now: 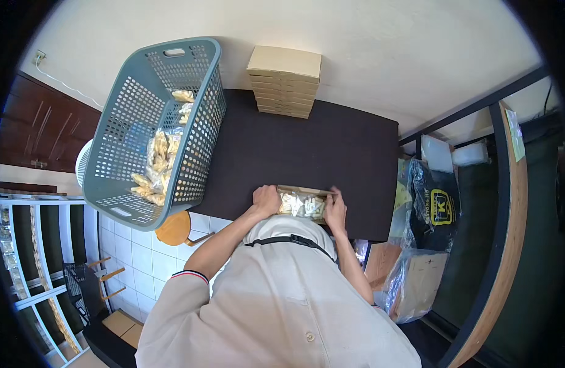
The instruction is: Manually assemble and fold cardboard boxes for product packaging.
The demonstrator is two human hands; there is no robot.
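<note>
Grey laundry basket (141,129) with clear snack packets sits tilted at desk's (331,147) left edge, stack of flat cardboard boxes (284,81) at far edge. Left hand (266,200) curled closed on left end of open cardboard box (302,202) of clear packets, right hand (335,211) curled on its right end. Box lies flat at near desk edge, long axis left-right, directly between both hands, touching each.

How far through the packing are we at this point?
Done: a stack of closed flat boxes sits at the table's far edge. In hand: left hand and right hand hold an open box with clear packets inside. Left: more packets lie in the grey basket.
</note>
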